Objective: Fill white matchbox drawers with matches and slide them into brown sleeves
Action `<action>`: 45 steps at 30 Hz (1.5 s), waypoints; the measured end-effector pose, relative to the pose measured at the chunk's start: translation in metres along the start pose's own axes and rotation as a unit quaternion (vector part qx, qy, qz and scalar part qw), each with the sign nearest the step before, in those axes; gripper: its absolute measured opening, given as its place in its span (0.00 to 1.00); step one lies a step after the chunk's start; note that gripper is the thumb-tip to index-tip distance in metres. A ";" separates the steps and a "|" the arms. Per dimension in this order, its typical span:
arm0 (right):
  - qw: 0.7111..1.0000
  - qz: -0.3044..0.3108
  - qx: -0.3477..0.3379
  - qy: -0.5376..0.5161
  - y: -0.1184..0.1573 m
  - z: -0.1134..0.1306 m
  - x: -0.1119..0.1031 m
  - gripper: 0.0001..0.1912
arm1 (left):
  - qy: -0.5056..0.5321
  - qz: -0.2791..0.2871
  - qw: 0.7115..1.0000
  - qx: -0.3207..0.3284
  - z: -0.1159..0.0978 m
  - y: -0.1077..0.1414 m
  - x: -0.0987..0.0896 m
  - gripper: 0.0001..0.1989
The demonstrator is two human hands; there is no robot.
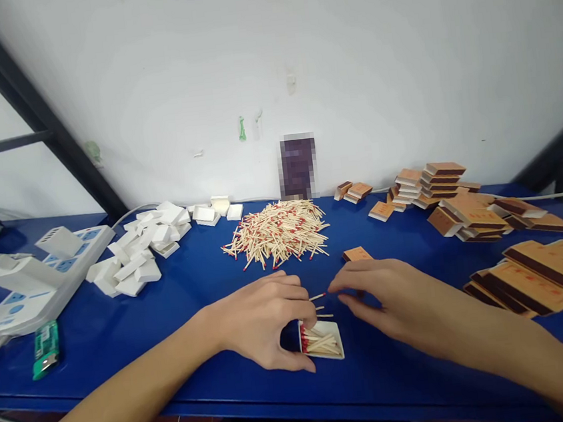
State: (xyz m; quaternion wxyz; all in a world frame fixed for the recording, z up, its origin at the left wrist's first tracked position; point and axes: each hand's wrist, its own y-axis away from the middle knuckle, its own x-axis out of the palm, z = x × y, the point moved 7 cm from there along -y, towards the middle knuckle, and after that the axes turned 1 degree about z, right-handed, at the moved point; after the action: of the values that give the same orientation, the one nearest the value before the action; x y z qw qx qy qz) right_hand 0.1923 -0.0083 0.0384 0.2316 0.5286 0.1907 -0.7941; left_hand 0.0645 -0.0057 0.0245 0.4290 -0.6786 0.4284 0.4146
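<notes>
A small white matchbox tray (329, 341) holding red-tipped matches stands near the table's front edge. My left hand (273, 319) is around the tray's left side, thumb at the near side and fingers at the far side, closed on it. My right hand (378, 295) is to the right and behind the tray, thumb and forefinger apart, with its fingertips by the head of a loose match (317, 296). More loose matches lie between the hands. Behind them is a large heap of matches (281, 232). An orange matchbox sleeve (357, 254) lies just beyond my right hand.
White empty trays (138, 253) are piled at the left, beside a power strip (47, 282) and a green lighter (46, 348). Orange sleeves (473, 214) are stacked at the right. A wall (197, 79) rises behind the blue table (220, 392).
</notes>
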 end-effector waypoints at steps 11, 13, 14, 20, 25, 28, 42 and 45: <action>0.990 0.119 -0.054 0.045 -0.045 -0.001 0.017 0.06 | -0.068 -0.032 0.996 0.040 -0.013 -0.002 0.007 0.17; 0.991 0.116 -0.038 0.050 -0.050 -0.003 0.018 0.06 | -0.072 -0.019 0.996 0.039 -0.013 -0.002 0.009 0.15; 0.992 0.109 -0.035 0.046 -0.051 -0.004 0.019 0.06 | -0.071 -0.014 0.997 0.038 -0.013 -0.002 0.009 0.14; 0.995 0.070 -0.063 -0.020 -0.045 -0.011 0.027 0.06 | -0.103 0.002 0.994 0.045 -0.014 -0.002 0.008 0.13; 0.994 0.077 -0.074 -0.018 -0.038 -0.013 0.027 0.08 | -0.173 -0.006 0.981 0.085 -0.022 -0.003 0.008 0.13; 0.995 0.078 -0.063 -0.003 -0.037 -0.017 0.023 0.08 | -0.188 -0.024 0.977 0.103 -0.023 -0.001 0.004 0.17; 0.995 0.083 -0.048 -0.036 -0.035 -0.008 0.030 0.10 | -0.206 -0.089 0.974 -0.033 0.030 0.009 -0.027 0.12; 0.990 0.113 -0.031 -0.080 -0.034 -0.011 0.030 0.10 | -0.211 -0.082 0.971 -0.070 0.044 0.013 -0.028 0.13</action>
State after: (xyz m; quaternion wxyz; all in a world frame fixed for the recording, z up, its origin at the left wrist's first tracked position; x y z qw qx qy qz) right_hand 0.1711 0.0204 0.0084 0.3507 0.4742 0.1345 -0.7963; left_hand 0.0355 0.0380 0.0348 0.4941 -0.6367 0.2410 0.5408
